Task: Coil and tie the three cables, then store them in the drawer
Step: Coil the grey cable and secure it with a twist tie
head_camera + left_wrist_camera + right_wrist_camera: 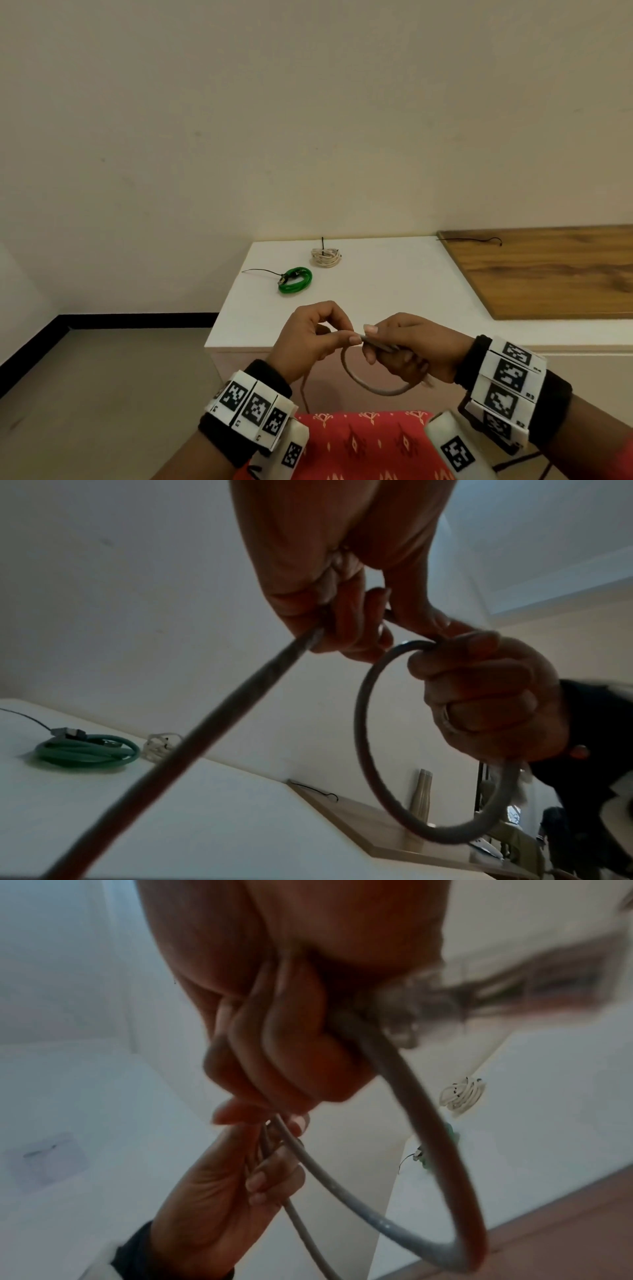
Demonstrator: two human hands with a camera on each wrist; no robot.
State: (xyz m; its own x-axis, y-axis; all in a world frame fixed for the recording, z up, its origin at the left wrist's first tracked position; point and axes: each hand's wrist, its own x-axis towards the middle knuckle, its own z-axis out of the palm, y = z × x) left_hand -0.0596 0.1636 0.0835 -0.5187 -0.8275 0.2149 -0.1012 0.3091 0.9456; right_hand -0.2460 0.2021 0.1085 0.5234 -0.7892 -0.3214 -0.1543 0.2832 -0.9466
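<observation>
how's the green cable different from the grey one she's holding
The green cable lies on the white table; the grey cable is held in the air by the left hand and right hand. The green one is a finished coil with a black tie; the grey one has just one loop, its tail hanging loose. Both are round cables.

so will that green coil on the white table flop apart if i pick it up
Probably not: the green coil looks bound by a thin black tie, its loops lying tightly stacked. It likely lifts as one fairly springy ring. The tie's loose tail may dangle, and it seems light.
</observation>
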